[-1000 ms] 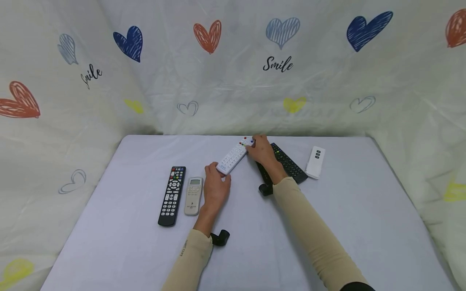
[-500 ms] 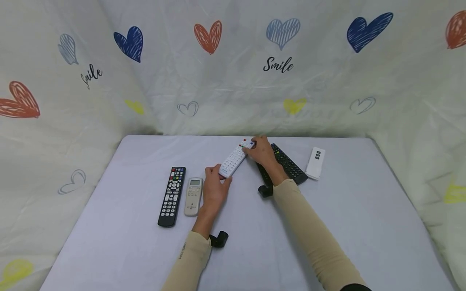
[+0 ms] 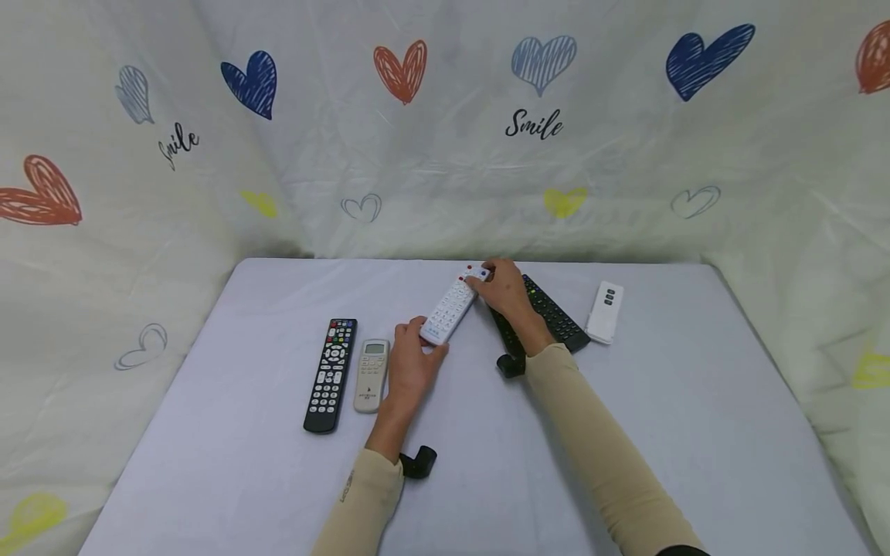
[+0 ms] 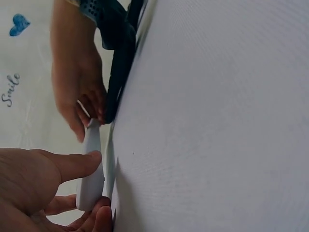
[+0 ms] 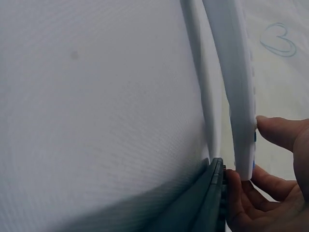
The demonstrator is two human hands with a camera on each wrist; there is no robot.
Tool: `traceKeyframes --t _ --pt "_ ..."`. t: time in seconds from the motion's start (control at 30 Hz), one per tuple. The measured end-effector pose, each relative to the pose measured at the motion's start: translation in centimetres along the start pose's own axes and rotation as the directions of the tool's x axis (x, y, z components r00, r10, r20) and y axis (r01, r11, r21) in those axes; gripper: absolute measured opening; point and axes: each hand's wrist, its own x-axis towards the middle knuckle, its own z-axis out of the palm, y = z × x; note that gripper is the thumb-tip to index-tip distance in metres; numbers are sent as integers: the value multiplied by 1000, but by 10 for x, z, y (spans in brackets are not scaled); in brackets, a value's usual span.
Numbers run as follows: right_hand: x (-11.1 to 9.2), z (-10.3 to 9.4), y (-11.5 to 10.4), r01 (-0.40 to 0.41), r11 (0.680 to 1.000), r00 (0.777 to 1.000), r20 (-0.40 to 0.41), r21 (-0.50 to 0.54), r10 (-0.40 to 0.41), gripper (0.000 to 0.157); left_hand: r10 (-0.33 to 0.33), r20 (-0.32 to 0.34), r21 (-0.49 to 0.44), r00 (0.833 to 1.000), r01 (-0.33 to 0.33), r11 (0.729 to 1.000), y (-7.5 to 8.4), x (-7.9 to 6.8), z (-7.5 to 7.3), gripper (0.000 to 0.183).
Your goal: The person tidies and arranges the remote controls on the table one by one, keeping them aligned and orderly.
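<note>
A long white remote (image 3: 452, 309) with coloured top buttons lies at a slant in mid-table, held at both ends. My left hand (image 3: 422, 340) grips its near end between thumb and fingers. My right hand (image 3: 481, 284) pinches its far end. The left wrist view shows the remote (image 4: 91, 169) edge-on between my left thumb (image 4: 72, 162) and fingers, just above the cloth. The right wrist view shows the same remote (image 5: 236, 87) with my right fingertips (image 5: 270, 130) on its end.
A black remote (image 3: 331, 374) and a small pale remote with a display (image 3: 371, 374) lie left of my left hand. A long black remote (image 3: 552, 313) lies under my right wrist, with a small white remote (image 3: 604, 311) beyond it. The table (image 3: 243, 479) is backed by heart-print cloth.
My left hand has shifted slightly right and forward with the near end of the white remote, so it slants less. My right hand has stayed at the far end.
</note>
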Motion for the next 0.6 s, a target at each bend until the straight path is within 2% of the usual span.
traceKeyframes --t 0.27,0.6 --pt "-3 -3 -4 5 995 1000 -22 102 -3 54 26 -20 -50 999 -27 998 3 -8 -1 60" --pt "-9 -1 -4 -35 962 999 -15 270 40 50 15 -23 -64 1000 -17 998 3 -13 2 68"
